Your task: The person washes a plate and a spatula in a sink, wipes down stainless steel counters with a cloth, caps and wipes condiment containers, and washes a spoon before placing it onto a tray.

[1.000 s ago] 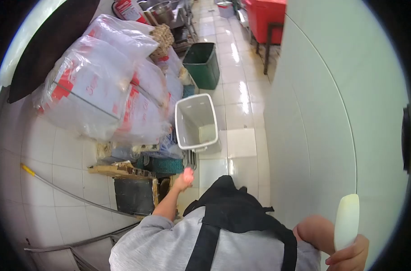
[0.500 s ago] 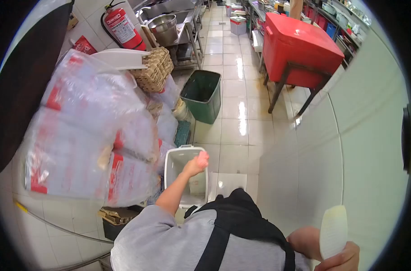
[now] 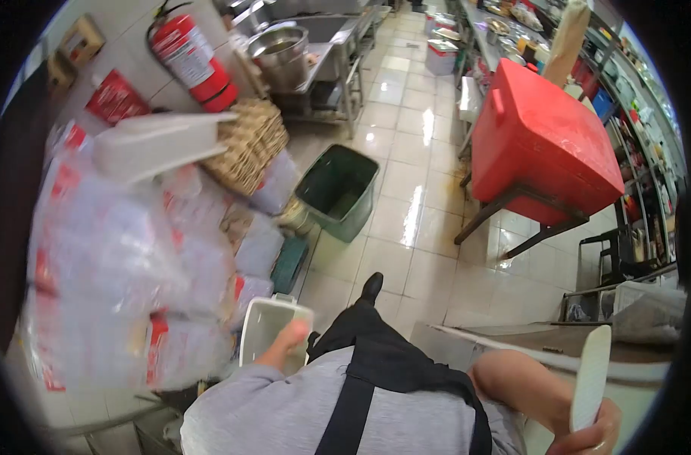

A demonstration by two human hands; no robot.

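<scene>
My left hand is over the right side of a white bin standing on the floor. It is blurred; its fingers look curled, with something pinkish at them that I cannot make out. At the lower right my right hand grips the lower end of a flat, pale, rounded object, which is held upright. A dark green bin with an open top stands ahead of the white one.
Plastic-wrapped packs are piled at the left, below a fire extinguisher and egg trays. A red cooler stands on a metal frame at the right. A metal pot sits by the sink.
The view has moved forward along the tiled floor, and the bins and red cooler appear nearer. The white bin is now lower left, beside my body. My right hand still holds the pale object.
</scene>
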